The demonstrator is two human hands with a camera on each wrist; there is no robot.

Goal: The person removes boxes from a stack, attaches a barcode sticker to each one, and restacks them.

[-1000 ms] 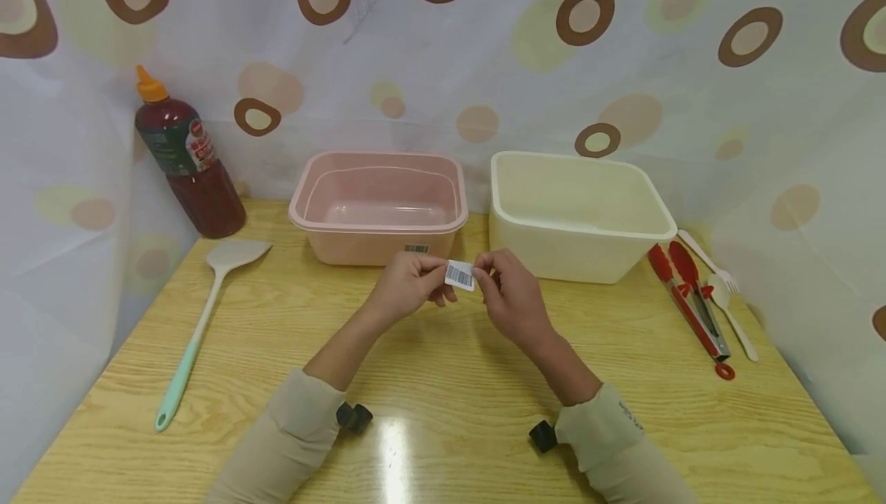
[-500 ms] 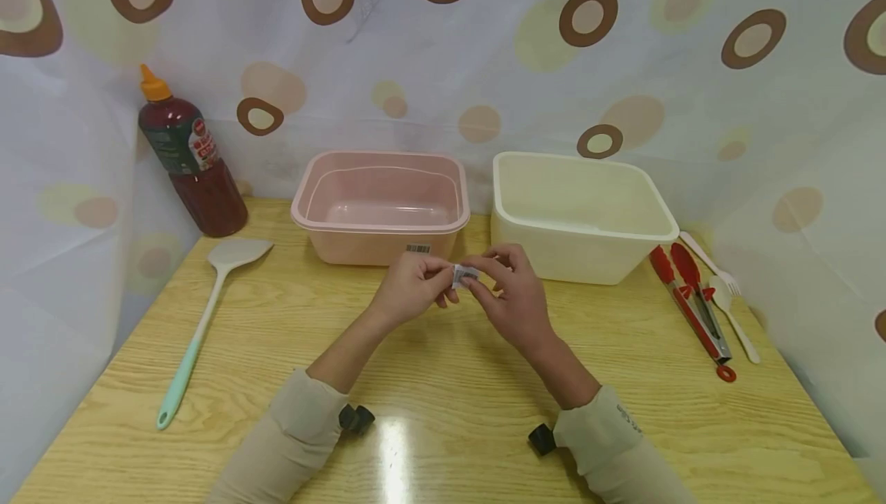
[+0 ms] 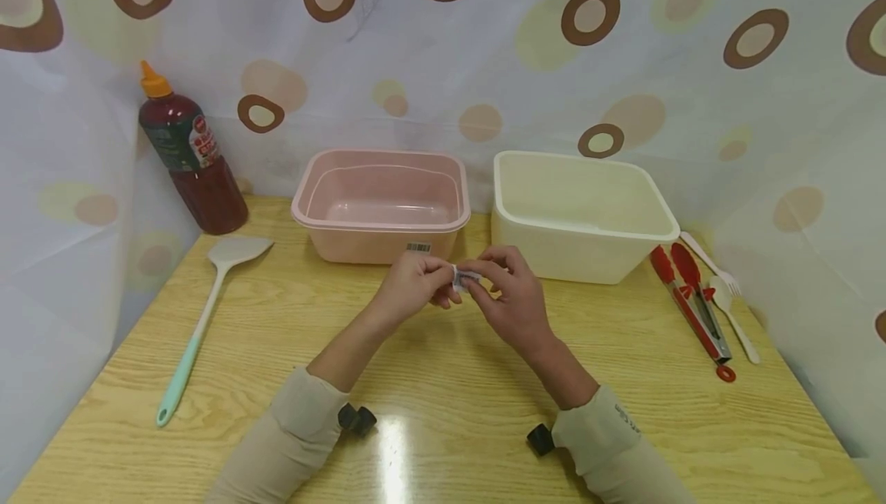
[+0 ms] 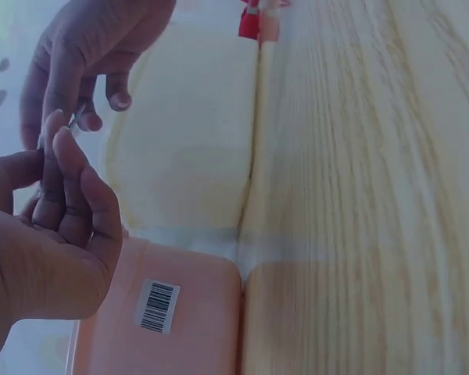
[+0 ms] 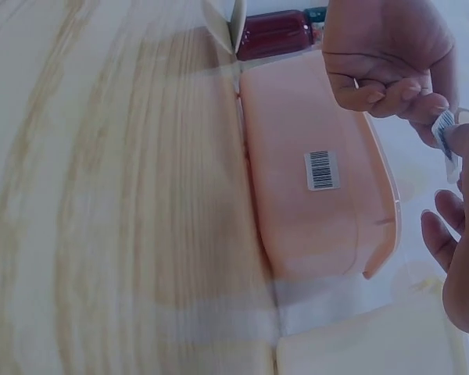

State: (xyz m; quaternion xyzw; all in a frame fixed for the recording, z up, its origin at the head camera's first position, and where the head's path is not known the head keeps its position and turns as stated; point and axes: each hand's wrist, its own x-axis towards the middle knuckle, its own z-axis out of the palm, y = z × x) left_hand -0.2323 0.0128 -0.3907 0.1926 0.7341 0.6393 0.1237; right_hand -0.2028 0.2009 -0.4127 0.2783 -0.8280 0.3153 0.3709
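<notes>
Between both hands, above the table in front of the two bins, is a small white barcode sticker (image 3: 465,278). My left hand (image 3: 413,288) pinches its left edge between thumb and fingers. From the other side my right hand (image 3: 511,300) pinches it with thumb and forefinger, covering part of the print. In the right wrist view the barcode sticker (image 5: 445,141) appears bent between the fingertips. Behind the left hand stands a pink bin (image 3: 360,246) bearing its own barcode label (image 3: 418,248). A cream bin (image 3: 567,258) is just behind the right hand.
At the left lies a spatula (image 3: 208,312) with a mint handle, in front of a red sauce bottle (image 3: 208,188) by the curtain. Red-handled tongs (image 3: 692,312), a white fork (image 3: 713,262) and a white spoon (image 3: 735,319) lie at the right edge of the wooden table (image 3: 443,412).
My right hand has moved slightly left onto the sticker, its fingers now covering more of it. The sticker has gone from flat to bent. My left hand keeps its pinch.
</notes>
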